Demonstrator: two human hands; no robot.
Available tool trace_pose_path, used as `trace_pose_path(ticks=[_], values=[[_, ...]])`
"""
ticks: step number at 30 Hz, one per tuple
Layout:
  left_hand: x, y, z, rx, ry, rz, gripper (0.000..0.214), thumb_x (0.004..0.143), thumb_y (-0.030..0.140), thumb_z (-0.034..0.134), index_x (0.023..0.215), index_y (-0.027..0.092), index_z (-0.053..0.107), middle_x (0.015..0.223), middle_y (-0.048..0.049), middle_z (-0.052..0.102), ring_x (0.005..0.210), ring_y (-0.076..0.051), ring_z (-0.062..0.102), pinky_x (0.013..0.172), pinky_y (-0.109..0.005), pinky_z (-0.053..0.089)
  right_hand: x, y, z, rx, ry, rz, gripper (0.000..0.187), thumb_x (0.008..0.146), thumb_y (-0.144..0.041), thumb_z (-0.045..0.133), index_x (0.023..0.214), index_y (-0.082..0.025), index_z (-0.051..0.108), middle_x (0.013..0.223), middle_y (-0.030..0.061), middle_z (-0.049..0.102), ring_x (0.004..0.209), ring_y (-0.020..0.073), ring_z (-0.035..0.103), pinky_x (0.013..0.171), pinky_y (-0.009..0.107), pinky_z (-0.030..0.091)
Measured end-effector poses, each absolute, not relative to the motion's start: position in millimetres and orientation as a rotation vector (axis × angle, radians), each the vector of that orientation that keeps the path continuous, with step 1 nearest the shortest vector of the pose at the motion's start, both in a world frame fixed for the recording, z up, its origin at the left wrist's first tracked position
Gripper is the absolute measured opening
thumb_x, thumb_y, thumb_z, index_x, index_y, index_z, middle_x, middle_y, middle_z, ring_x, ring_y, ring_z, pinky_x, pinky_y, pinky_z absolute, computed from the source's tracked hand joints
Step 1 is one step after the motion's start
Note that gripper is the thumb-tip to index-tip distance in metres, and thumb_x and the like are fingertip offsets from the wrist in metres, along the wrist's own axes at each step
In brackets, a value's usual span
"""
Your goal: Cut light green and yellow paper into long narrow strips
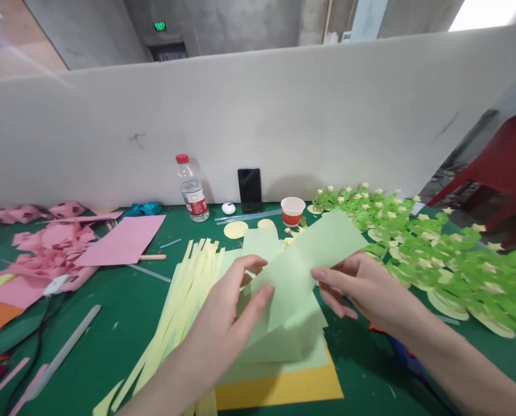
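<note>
A pale green sheet of paper (pixel 301 266) is held up at a slant between both hands. My left hand (pixel 236 309) pinches its lower left part between thumb and fingers. On its right edge, my right hand (pixel 353 286) grips it with the thumb in front. Beneath lies a stack of light green paper (pixel 279 346) with a yellow-orange sheet (pixel 284 390) showing at the bottom. Just left of the stack, a bundle of pale yellow paper strips (pixel 184 306) runs partly behind my left forearm.
Many green paper plants with yellow stars (pixel 435 242) fill the right side. A paper cup (pixel 293 211), a phone (pixel 249 190) and a water bottle (pixel 192 190) stand by the white partition (pixel 240 115). Pink paper (pixel 123 240) and a glue stick (pixel 65 352) lie left. A blue tool (pixel 405 355) is partly hidden.
</note>
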State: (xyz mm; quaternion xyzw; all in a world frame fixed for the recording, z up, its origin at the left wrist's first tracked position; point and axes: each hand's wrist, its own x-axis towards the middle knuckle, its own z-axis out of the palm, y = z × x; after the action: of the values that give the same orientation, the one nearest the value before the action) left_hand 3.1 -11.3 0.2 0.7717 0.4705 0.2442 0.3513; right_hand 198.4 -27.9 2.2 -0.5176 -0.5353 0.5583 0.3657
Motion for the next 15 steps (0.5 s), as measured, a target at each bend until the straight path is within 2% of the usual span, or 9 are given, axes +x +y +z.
trace_pose_path(ticks=[2,4,6,8,11,15], values=[[5,-14,-6,2.068,1.196,0.68,0.035,0.086,0.045,0.043,0.117,0.031,0.037,0.122,-0.0024,0.049,0.11,-0.02,0.049,0.083,-0.03,0.047,195,-25,-2,-1.334,-1.33,1.442,0.042,0.073,-0.037,0.057,0.039,-0.016,0.046,0.035,-0.004,0.045,0.029,0.0016,0.031,0.04,0.02,0.029],[7,-16,-12,2.157,1.16,0.703,0.052,0.08,0.047,0.051,0.126,0.034,0.029,0.134,-0.0025,0.04,0.122,-0.023,0.04,0.092,-0.035,0.043,194,-24,-4,-1.333,-1.278,1.445,0.038,0.071,-0.037,0.059,0.043,-0.016,0.048,0.035,-0.0041,0.048,0.028,0.0018,0.033,0.039,0.019,0.028],[9,-17,-17,2.222,1.142,0.697,0.066,0.076,0.047,0.058,0.131,0.035,0.023,0.139,-0.0034,0.035,0.125,-0.026,0.037,0.095,-0.038,0.042,194,-25,-5,-1.311,-1.236,1.441,0.034,0.069,-0.037,0.062,0.046,-0.016,0.049,0.035,-0.0042,0.05,0.027,0.002,0.034,0.037,0.018,0.028],[10,-18,-18,2.231,1.139,0.673,0.069,0.076,0.046,0.058,0.133,0.035,0.02,0.14,-0.0042,0.034,0.126,-0.027,0.036,0.094,-0.04,0.043,194,-26,-5,-1.296,-1.193,1.442,0.03,0.067,-0.037,0.065,0.05,-0.015,0.053,0.035,-0.0041,0.051,0.027,0.0026,0.036,0.035,0.017,0.027],[11,-19,-16,2.138,1.114,0.632,0.067,0.077,0.045,0.057,0.134,0.034,0.024,0.14,-0.0043,0.035,0.126,-0.028,0.037,0.095,-0.041,0.043,194,-30,-5,-1.286,-1.163,1.437,0.03,0.066,-0.037,0.067,0.052,-0.014,0.055,0.035,-0.0032,0.052,0.028,0.003,0.038,0.034,0.017,0.027],[9,-18,-9,1.91,0.984,0.575,0.065,0.074,0.044,0.062,0.132,0.039,0.032,0.139,0.0003,0.039,0.123,-0.027,0.04,0.096,-0.039,0.041,195,-32,-5,-1.206,-1.128,1.456,0.03,0.06,-0.036,0.073,0.052,-0.014,0.055,0.036,-0.0034,0.05,0.03,0.0035,0.039,0.032,0.015,0.026]])
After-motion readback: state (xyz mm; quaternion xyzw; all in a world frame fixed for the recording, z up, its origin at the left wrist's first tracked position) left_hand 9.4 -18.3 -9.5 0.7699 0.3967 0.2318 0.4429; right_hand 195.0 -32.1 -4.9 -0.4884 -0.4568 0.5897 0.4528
